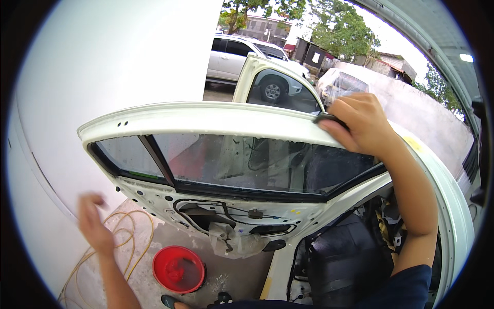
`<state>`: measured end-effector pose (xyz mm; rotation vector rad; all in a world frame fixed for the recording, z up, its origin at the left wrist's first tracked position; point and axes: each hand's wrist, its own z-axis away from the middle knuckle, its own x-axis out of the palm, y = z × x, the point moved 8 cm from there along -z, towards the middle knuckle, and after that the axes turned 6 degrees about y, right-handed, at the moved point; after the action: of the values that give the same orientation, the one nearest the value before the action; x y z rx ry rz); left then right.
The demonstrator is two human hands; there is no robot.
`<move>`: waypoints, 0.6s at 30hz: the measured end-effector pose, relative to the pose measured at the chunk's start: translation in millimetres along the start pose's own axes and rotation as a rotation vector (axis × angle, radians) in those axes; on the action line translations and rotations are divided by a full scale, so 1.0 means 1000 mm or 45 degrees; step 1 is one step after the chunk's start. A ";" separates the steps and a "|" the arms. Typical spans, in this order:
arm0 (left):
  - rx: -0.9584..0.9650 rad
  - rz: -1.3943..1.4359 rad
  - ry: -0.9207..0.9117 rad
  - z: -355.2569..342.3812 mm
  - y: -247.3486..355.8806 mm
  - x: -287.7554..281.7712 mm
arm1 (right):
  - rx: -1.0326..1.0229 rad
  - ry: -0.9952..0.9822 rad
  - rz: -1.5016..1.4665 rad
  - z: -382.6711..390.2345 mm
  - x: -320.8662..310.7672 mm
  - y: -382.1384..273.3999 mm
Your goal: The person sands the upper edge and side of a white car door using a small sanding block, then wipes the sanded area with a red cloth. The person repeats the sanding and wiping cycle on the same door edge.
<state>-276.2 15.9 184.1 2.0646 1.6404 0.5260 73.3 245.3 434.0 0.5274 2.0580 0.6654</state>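
My right hand (356, 123) grips a small dark pad (326, 119) against the top frame (218, 117) of an open white car door. Below the frame sits the door's window glass (236, 159), and under that the inner panel (195, 206) has no trim, with holes, cables and a loose translucent plastic sheet (231, 242). My left hand (95, 221) is raised at the lower left, beside the white wall and away from the door. It is blurred, so its fingers are unclear.
A red bucket (170, 273) of water and a coiled yellow hose (126, 221) lie on the floor below. The car's black seat (339, 257) is at lower right. A white wall (103, 56) stands left. Parked cars (226, 56) and another open door (242, 82) are beyond.
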 end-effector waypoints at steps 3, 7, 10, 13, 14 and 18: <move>0.126 0.021 0.171 -0.114 0.005 0.010 | -0.128 0.094 0.048 -0.013 -0.003 -0.014; 0.019 0.106 -0.111 -0.157 -0.001 0.087 | -0.084 0.084 0.092 -0.035 -0.002 -0.028; -0.054 0.050 -0.158 -0.148 -0.008 0.112 | 0.026 0.031 0.179 -0.027 -0.018 -0.020; 0.114 -0.012 0.068 -0.140 -0.002 0.105 | -0.060 0.163 0.160 -0.028 -0.028 -0.016; 0.200 -0.014 0.103 -0.140 0.003 0.104 | -0.052 0.189 0.139 -0.029 -0.026 -0.014; 0.152 0.050 0.034 -0.142 -0.003 0.106 | 0.189 0.341 -0.135 -0.015 -0.026 0.004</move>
<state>-333.9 135.8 301.5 2.1884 1.6870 0.4811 74.9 228.8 459.5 0.4273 2.3826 0.5462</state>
